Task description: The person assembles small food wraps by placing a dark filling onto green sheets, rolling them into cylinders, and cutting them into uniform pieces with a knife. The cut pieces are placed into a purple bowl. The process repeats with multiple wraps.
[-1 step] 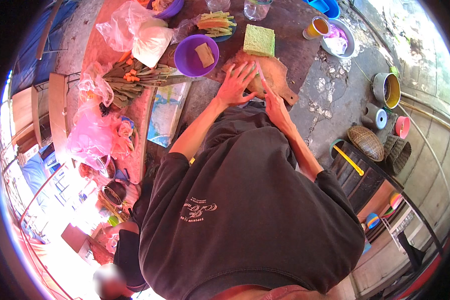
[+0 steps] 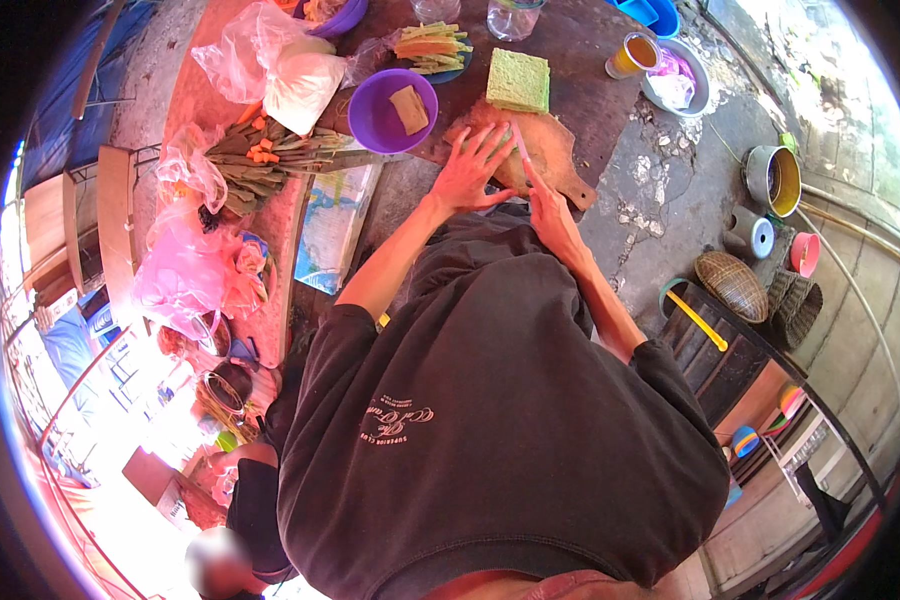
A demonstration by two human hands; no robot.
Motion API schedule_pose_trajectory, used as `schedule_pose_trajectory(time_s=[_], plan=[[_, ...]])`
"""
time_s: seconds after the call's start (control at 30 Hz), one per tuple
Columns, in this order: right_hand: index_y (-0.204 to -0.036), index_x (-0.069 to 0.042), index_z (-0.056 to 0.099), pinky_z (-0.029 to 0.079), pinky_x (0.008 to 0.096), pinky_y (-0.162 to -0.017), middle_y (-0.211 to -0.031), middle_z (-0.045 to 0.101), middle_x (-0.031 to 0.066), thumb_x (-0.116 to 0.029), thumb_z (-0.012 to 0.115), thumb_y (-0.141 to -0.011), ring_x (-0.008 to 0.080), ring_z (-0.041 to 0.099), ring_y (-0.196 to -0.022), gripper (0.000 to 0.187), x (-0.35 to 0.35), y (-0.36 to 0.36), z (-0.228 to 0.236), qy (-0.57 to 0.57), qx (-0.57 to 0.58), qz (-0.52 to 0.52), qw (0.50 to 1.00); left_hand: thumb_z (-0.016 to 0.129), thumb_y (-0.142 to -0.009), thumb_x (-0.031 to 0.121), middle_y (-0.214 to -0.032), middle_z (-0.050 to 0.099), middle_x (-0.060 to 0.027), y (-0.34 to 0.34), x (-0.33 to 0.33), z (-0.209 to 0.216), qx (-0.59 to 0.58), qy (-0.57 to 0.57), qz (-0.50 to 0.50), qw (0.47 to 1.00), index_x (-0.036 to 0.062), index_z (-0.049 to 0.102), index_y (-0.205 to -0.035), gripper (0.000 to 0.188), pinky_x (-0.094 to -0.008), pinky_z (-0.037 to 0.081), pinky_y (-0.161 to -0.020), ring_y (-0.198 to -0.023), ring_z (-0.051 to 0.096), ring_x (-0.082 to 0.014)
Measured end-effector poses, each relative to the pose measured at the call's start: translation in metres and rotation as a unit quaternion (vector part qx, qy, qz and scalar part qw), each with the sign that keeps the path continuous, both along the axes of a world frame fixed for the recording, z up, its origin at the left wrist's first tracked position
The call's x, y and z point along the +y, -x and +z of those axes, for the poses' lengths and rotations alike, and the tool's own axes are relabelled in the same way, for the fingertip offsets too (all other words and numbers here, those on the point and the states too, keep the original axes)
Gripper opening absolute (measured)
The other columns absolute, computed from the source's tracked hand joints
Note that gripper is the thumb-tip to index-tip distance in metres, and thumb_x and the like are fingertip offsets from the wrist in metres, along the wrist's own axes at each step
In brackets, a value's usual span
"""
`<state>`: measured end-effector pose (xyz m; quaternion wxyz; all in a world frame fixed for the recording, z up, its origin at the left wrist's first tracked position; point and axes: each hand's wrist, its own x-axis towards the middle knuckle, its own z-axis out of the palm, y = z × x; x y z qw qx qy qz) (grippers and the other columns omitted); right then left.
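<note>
My left hand (image 2: 467,178) lies with fingers spread on the left part of a wooden cutting board (image 2: 552,150); whatever may be under the palm is hidden. A knife (image 2: 521,147) is gripped in my right hand (image 2: 550,215), its blade pointing away from me over the board, just right of my left fingertips. Beyond the board's far edge sits a stack of green bread slices (image 2: 518,82). To the left stands a purple bowl (image 2: 363,112) with a light brown, folded-looking piece (image 2: 409,110) in it.
Behind the purple bowl is a plate of cut vegetable sticks (image 2: 432,48). Plastic bags (image 2: 305,88) and long green beans (image 2: 270,165) crowd the left. A glass of amber drink (image 2: 633,56) stands far right, by a grey basin (image 2: 705,85). Another person (image 2: 255,510) is at lower left.
</note>
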<state>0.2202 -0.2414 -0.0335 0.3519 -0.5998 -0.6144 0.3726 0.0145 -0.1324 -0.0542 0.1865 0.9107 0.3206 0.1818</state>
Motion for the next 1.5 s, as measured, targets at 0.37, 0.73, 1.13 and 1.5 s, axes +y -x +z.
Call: schedule_pose_trajectory(time_s=[0.37, 0.73, 1.13, 1.5], plan=[[-0.171, -0.011, 0.03, 0.054, 0.0547, -0.085, -0.097, 0.067, 0.0385, 0.006, 0.047, -0.102, 0.0541, 0.069, -0.094, 0.073, 0.006, 0.001, 0.0, 0.044, -0.018, 0.011, 0.999, 0.081, -0.076, 0.005, -0.176, 0.031, -0.008, -0.003, 0.01, -0.01, 0.129, -0.092, 0.005, 0.987, 0.014, 0.033, -0.169, 0.106, -0.0555, 0.031, -0.125, -0.156, 0.037, -0.0306], [-0.167, -0.008, 0.035, 0.053, 0.0597, -0.08, -0.096, 0.068, 0.0392, 0.008, 0.048, -0.097, 0.0541, 0.07, -0.09, 0.073, 0.012, 0.002, 0.005, 0.082, -0.052, 0.01, 0.995, 0.08, -0.075, 0.004, -0.176, 0.031, -0.0043, -0.004, 0.009, -0.012, 0.145, -0.063, 0.002, 0.987, 0.0125, 0.035, -0.168, 0.104, -0.0559, 0.033, -0.123, -0.156, 0.036, -0.03], [-0.162, -0.009, 0.046, 0.054, 0.0626, -0.076, -0.086, 0.066, 0.0385, 0.002, 0.051, -0.095, 0.0549, 0.07, -0.084, 0.068, 0.015, 0.001, 0.005, 0.092, -0.078, -0.009, 0.993, 0.082, -0.073, 0.005, -0.176, 0.031, -0.0035, -0.006, 0.007, -0.02, 0.145, -0.072, 0.012, 0.987, 0.014, 0.036, -0.168, 0.107, -0.0561, 0.035, -0.122, -0.156, 0.035, -0.0297], [-0.156, -0.006, 0.054, 0.055, 0.0583, -0.081, -0.093, 0.069, 0.0356, 0.0, 0.051, -0.094, 0.0527, 0.071, -0.088, 0.063, 0.016, 0.002, 0.0, 0.075, -0.053, -0.026, 0.995, 0.065, -0.088, 0.002, -0.176, 0.031, -0.0032, -0.009, 0.01, -0.011, 0.168, -0.063, 0.01, 0.984, 0.0136, 0.04, -0.166, 0.083, -0.0595, 0.037, -0.122, -0.155, 0.037, -0.0303]])
